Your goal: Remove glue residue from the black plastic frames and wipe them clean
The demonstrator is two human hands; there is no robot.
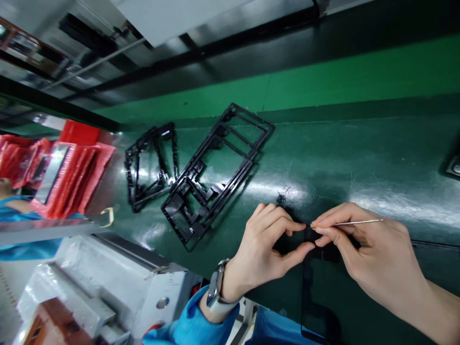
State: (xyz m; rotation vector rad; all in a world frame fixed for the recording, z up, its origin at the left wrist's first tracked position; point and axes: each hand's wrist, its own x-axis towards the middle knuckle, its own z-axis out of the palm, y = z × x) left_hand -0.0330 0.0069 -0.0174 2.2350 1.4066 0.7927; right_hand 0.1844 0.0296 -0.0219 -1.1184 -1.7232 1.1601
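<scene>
My left hand (268, 244) is closed, thumb and forefinger pinching the top edge of a black plastic frame (323, 314). Between the fingers of my right hand (381, 261) lies a thin metal pick (359, 222). Its working end is hidden by the right fingertips, which meet the frame's edge close to the left ones. Much of this frame is dark and hard to separate from the tabletop. Just beyond my fingers sits a small heap of black shavings (283, 197).
More black plastic frames (251, 160) lie overlapped on the green table (395, 153), beside another group of frames (136, 167). Red bubble-wrap pouches (79, 177) stand at left, near another person's blue sleeve (17, 208). A grey machine (168, 292) adjoins the table's near-left edge.
</scene>
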